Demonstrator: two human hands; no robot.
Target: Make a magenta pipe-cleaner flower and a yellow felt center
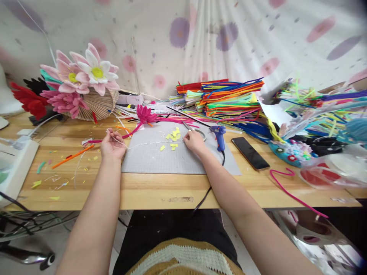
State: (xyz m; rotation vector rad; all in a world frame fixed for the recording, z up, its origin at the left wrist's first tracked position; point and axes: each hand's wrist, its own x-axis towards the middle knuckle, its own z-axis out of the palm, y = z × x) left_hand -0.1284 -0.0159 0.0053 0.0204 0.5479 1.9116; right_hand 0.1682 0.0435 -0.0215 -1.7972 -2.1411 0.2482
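Observation:
A thin white wire [151,143] runs across the grey cutting mat [163,164] from one hand to the other. My left hand [112,145], palm up just off the mat's left edge, has its fingers curled round one end. Palm down on the mat, my right hand [195,142] has its fingers closed where the wire's other end reaches it. Scissors [203,134] lie right behind that hand, partly hidden by it. Small yellow scraps [173,134] are scattered between the hands. Beyond the mat's back-left edge rests a magenta fuzzy flower [145,114] on a stem.
A blue glue gun [218,137] stands on the mat's right side, its cable trailing over the front edge. Further right lie a phone [250,153] and a pink pipe cleaner [295,193]. Pipe-cleaner bundles [229,99] fill the back. A flower arrangement [83,76] stands back left.

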